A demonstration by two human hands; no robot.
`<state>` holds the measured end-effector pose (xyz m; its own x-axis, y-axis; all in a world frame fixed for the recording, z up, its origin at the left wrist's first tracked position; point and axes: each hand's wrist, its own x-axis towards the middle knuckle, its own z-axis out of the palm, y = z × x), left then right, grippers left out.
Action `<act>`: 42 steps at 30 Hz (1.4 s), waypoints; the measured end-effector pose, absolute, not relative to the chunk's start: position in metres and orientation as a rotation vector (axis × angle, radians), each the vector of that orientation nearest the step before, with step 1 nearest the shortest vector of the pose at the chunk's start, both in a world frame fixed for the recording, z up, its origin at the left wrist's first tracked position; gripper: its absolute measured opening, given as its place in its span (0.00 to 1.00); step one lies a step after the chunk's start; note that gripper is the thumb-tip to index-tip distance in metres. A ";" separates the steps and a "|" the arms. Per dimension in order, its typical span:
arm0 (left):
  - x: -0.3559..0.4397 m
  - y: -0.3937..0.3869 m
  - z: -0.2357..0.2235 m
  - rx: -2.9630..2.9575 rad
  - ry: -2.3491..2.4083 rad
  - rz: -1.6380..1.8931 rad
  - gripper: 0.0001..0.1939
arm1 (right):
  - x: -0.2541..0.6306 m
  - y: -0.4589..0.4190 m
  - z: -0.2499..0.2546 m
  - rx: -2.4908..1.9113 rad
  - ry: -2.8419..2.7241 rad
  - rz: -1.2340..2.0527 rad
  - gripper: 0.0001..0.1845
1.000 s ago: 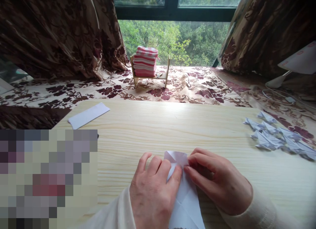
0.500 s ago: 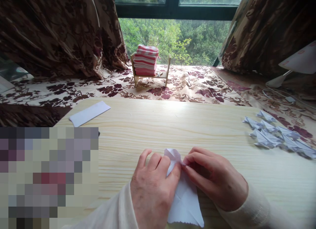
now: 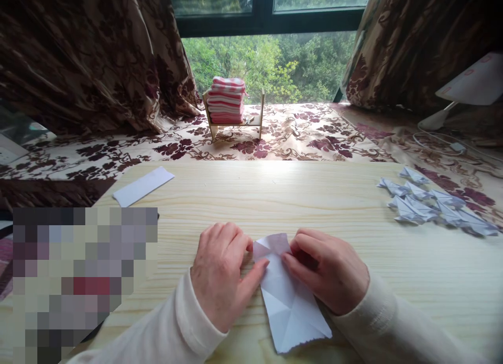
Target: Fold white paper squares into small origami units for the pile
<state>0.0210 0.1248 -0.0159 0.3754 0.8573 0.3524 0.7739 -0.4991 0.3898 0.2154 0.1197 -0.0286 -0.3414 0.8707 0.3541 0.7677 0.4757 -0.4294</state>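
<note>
A creased white sheet of paper [image 3: 288, 301] lies lengthwise on the table before me, with crossing fold lines and a ragged near edge. My left hand [image 3: 226, 275] grips its upper left edge, fingers curled at the side and thumb on top of the paper. On the upper right edge, my right hand [image 3: 328, 269] is closed, pinching the paper between thumb and forefinger. The other right fingers are tucked in and partly hidden.
Several folded white paper pieces [image 3: 412, 209] lie at the table's right. A folded paper strip [image 3: 143, 186] rests at the back left, near a pixelated patch. Beyond the wooden table [image 3: 204, 196] stand a small rack of striped cloths [image 3: 226, 102] and a lamp [image 3: 473, 81].
The paper's far end, bent up and pinched before, now lies flatter and opened out. My left hand has shifted left, uncovering more of the sheet. The view has turned slightly right.
</note>
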 end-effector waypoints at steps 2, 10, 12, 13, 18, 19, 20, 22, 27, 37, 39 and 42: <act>0.022 0.124 -0.016 2.440 1.448 0.798 0.07 | 0.214 0.120 -0.028 -1.350 -2.183 0.229 0.13; 0.027 0.124 -0.018 2.377 1.421 0.866 0.07 | 0.212 0.120 -0.026 -1.362 -2.189 0.202 0.13; 0.028 0.124 -0.018 2.388 1.412 0.892 0.07 | 0.212 0.120 -0.026 -1.357 -2.184 0.207 0.13; 0.028 0.123 -0.018 2.396 1.408 0.906 0.07 | 0.212 0.120 -0.026 -1.354 -2.184 0.211 0.13; 0.029 0.123 -0.019 2.422 1.390 0.947 0.07 | 0.212 0.120 -0.027 -1.359 -2.189 0.204 0.13; 0.029 0.124 -0.019 2.424 1.386 0.955 0.07 | 0.212 0.120 -0.027 -1.358 -2.188 0.202 0.13; 0.030 0.124 -0.019 2.426 1.384 0.962 0.07 | 0.212 0.120 -0.026 -1.353 -2.187 0.201 0.13; 0.030 0.125 -0.019 2.432 1.379 0.972 0.07 | 0.211 0.120 -0.026 -1.337 -2.184 0.203 0.13; 0.030 0.125 -0.018 2.448 1.369 0.962 0.08 | 0.210 0.118 -0.028 -1.318 -2.134 0.292 0.08; 0.030 0.123 -0.020 2.457 1.335 0.959 0.07 | 0.213 0.117 -0.026 -1.307 -2.154 0.494 0.04; 0.030 0.123 -0.020 2.448 1.307 0.966 0.06 | 0.213 0.117 -0.026 -1.311 -2.154 0.494 0.04; 0.031 0.123 -0.019 2.417 1.270 0.984 0.06 | 0.213 0.117 -0.027 -1.323 -2.154 0.477 0.04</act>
<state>0.0310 0.1232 -0.0187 0.3959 0.7990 0.4527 0.6378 -0.5939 0.4904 0.2126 0.1175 -0.0266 -0.3551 0.8933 0.2754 0.6936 0.4493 -0.5631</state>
